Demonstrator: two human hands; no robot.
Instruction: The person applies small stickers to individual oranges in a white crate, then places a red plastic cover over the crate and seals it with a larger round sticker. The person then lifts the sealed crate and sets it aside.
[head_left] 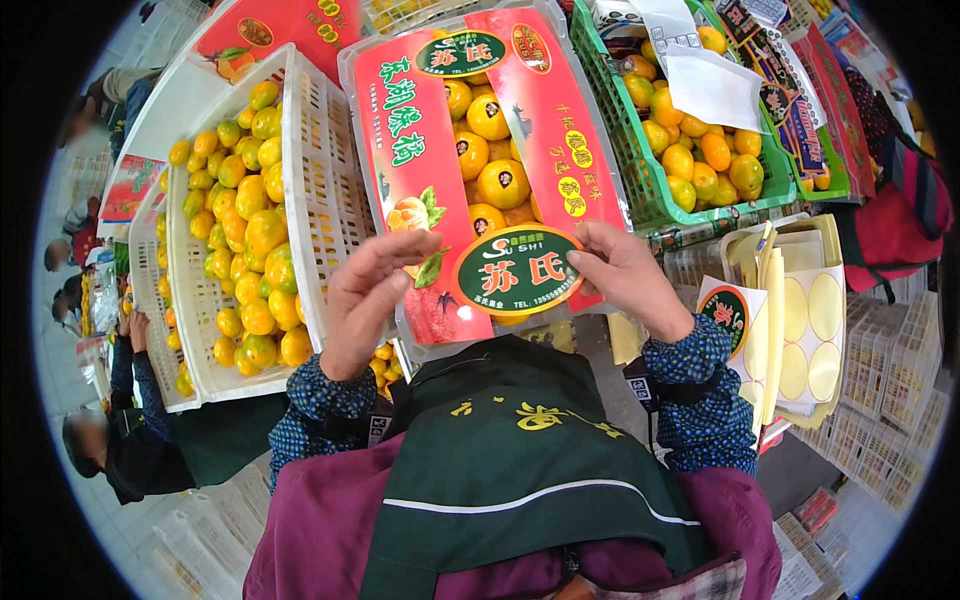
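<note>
A red printed box lies before me, with orange citrus fruit bearing small stickers showing through its middle opening. A green oval label with an orange rim lies across the lower part of that opening. My right hand pinches the label's right end between thumb and fingers. My left hand is over the box's lower left, fingers curved and apart from the thumb, near the label's left end; no held thing shows in it.
White crates of fruit stand left, a green crate with paper on it upper right. Label sheets lie right beside stacked white crates. A co-worker in dark clothing is at lower left; other people are behind.
</note>
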